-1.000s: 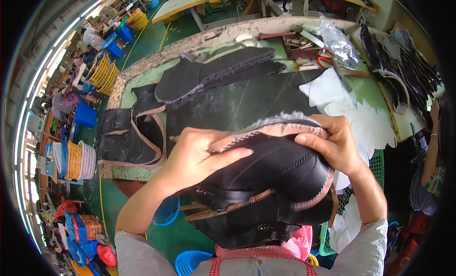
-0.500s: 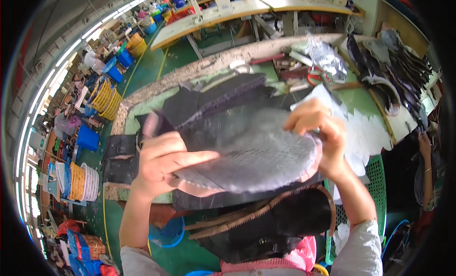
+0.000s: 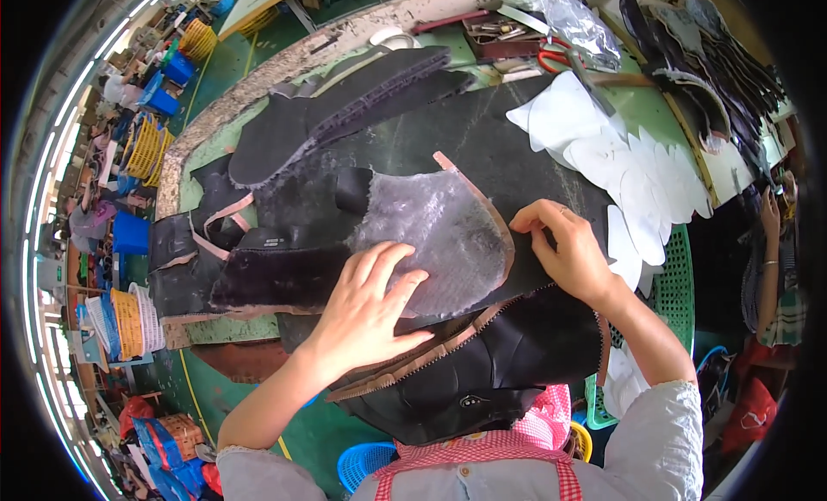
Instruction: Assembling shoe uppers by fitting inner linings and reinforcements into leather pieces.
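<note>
A grey fur piece (image 3: pixel 431 234) with a pinkish-brown edge strip lies fur side up on a dark work sheet (image 3: pixel 551 156). My left hand (image 3: pixel 366 307) rests on its lower left part, fingers spread and thumb stretched out. At its right edge is my right hand (image 3: pixel 573 251), its fingers curled in and the fingertips at the strip; what they hold, if anything, is hidden. Just left of the fur lies a black leather piece with dark fur (image 3: pixel 276 277). In front of me, at the table's near edge, is a black leather piece with a brown toothed zipper (image 3: pixel 517 342).
White cut pieces (image 3: pixel 642 174) are spread at the right, above a green basket (image 3: pixel 676 281). Red-handled scissors (image 3: pixel 556 57) lie at the back beside a tool box (image 3: pixel 504 36). Dark fur strips (image 3: pixel 706 62) are heaped at the far right, near another person's arm (image 3: pixel 769 260).
The grey fur piece, held up in both hands and blurred before, now lies flat on the sheet. My left hand has opened onto it; my right hand has moved down with it. The view has tilted downward.
</note>
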`<action>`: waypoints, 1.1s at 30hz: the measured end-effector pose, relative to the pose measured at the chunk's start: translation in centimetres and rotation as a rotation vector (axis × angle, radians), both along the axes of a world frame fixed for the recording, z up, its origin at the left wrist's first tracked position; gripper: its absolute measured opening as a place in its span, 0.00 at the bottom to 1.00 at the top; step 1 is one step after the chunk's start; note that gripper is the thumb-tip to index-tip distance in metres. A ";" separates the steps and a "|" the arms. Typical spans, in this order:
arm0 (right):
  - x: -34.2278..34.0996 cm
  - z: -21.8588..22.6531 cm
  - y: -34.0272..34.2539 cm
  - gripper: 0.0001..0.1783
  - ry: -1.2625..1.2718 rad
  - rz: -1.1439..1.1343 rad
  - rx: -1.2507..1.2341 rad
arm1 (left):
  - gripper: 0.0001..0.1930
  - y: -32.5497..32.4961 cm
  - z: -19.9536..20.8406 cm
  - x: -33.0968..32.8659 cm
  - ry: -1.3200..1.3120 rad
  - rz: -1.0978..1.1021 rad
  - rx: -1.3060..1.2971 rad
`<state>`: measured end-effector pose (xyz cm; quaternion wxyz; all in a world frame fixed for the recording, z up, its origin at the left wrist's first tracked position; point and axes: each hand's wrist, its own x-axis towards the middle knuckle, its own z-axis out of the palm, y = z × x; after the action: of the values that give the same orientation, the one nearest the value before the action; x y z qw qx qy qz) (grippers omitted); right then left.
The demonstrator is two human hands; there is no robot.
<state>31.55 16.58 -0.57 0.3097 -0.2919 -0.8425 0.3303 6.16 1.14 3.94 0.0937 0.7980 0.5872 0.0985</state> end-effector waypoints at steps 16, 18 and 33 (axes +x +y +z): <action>-1.5 -0.4 -4.0 0.08 0.080 0.484 -0.107 | 0.08 1.8 -5.0 -0.3 -0.737 0.513 -0.022; -1.5 -0.3 -3.9 0.07 0.061 0.423 -0.284 | 0.05 1.0 -4.7 -0.4 -0.858 0.502 -0.194; -4.9 0.4 1.1 0.25 -0.196 -0.052 0.072 | 0.34 0.7 -3.3 -0.1 -0.130 -0.200 -0.117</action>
<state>26.68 17.64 -0.20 0.2444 -0.3333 -0.8723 0.2615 6.09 1.85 0.66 0.1871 0.8376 0.5022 0.1058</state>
